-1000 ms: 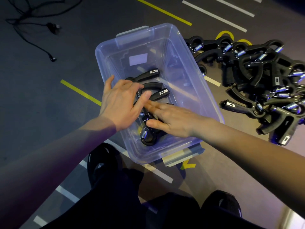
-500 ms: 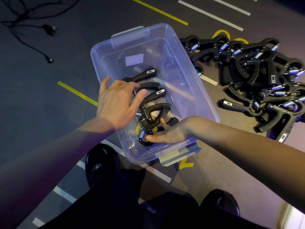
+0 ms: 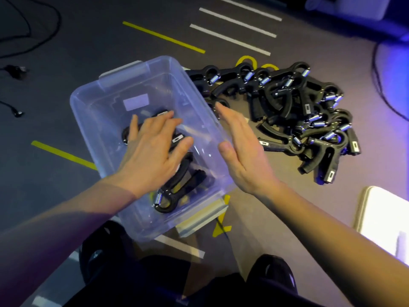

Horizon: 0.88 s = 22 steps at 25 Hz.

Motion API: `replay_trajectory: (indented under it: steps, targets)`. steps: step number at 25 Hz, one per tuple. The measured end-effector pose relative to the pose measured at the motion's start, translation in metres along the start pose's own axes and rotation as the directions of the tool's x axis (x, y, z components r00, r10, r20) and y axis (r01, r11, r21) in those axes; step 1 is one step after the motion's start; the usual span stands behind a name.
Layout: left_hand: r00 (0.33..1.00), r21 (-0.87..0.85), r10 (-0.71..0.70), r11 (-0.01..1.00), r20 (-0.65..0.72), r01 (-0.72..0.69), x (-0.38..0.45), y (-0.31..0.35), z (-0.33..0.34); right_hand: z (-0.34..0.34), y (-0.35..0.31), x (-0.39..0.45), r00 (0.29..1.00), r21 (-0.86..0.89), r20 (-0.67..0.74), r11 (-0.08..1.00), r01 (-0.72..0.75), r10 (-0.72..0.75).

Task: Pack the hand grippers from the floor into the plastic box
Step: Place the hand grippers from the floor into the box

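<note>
A dark grey floor (image 3: 66, 69) fills the view, marked with white stripes (image 3: 234, 29) at the top, a yellow line (image 3: 163, 37) beyond the box and another yellow line (image 3: 64, 154) to its left. Black cables (image 3: 28, 25) trail across the far left of the floor, and a bright white panel (image 3: 385, 216) lies at the right edge. A clear plastic box (image 3: 88, 111) sits on the floor in the middle, open at the top, with grey latches at its two short ends. To its right, just beside the box wall, lies a heap of black hand grippers (image 3: 294, 116) with metal springs, tangled over one another. A few packed grippers (image 3: 177, 187) lie on the box bottom. The left hand (image 3: 152, 149) is inside the box, fingers spread and fairly straight, lying flat on the grippers there without curling round any. The right hand (image 3: 241, 151) is above the box's right rim, flat and edge-up with straight fingers together, holding nothing. Two dark shoes (image 3: 272, 275) show at the bottom.
</note>
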<state>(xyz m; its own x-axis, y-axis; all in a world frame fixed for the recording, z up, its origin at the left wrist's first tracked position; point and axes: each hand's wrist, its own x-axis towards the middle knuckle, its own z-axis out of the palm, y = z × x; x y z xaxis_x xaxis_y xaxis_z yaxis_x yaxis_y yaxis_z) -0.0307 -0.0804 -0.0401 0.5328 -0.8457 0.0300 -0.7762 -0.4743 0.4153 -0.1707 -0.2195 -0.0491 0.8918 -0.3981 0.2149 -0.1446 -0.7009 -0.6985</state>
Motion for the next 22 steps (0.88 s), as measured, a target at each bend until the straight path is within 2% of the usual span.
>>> replay_trajectory:
  steps: [2, 4, 6, 8, 10, 13, 16, 19, 20, 22]
  targets:
    - [0.990, 0.004, 0.139, 0.990, 0.039, -0.139, 0.009, 0.029, 0.012, -0.013, 0.029, -0.017, 0.994, -0.057, -0.097, 0.996, -0.062, 0.056]
    - [0.964, 0.014, 0.256, 0.966, 0.077, -0.257, 0.016, 0.051, 0.028, -0.026, 0.067, -0.039, 0.946, -0.105, -0.225, 0.959, -0.262, 0.234]
    - [0.937, 0.044, 0.332, 0.940, 0.108, -0.338, 0.021, 0.062, 0.043, -0.041, 0.107, -0.059, 0.819, -0.180, -0.368, 0.831, -0.527, 0.440]
    - [0.925, 0.071, 0.354, 0.928, 0.141, -0.366, 0.026, 0.068, 0.056, -0.056, 0.141, -0.077, 0.658, -0.260, -0.449, 0.616, -0.744, 0.605]
    - [0.925, 0.085, 0.341, 0.930, 0.169, -0.358, 0.031, 0.071, 0.064, -0.067, 0.167, -0.090, 0.510, -0.242, -0.446, 0.449, -0.860, 0.736]
    - [0.924, 0.112, 0.331, 0.928, 0.191, -0.355, 0.034, 0.071, 0.066, -0.076, 0.192, -0.101, 0.359, -0.054, -0.333, 0.363, -0.930, 0.872]
    - [0.921, 0.133, 0.329, 0.923, 0.209, -0.360, 0.033, 0.070, 0.063, -0.079, 0.203, -0.100, 0.318, 0.049, -0.270, 0.343, -0.938, 0.909]
    - [0.922, 0.144, 0.320, 0.924, 0.220, -0.355, 0.033, 0.070, 0.061, -0.078, 0.200, -0.096, 0.325, 0.075, -0.346, 0.372, -0.925, 0.880]
    - [0.924, 0.149, 0.314, 0.925, 0.218, -0.350, 0.032, 0.071, 0.061, -0.076, 0.197, -0.096, 0.345, 0.072, -0.391, 0.402, -0.913, 0.853]
    - [0.934, 0.153, 0.294, 0.932, 0.204, -0.327, 0.031, 0.072, 0.059, -0.076, 0.187, -0.100, 0.429, 0.044, -0.467, 0.504, -0.862, 0.773]
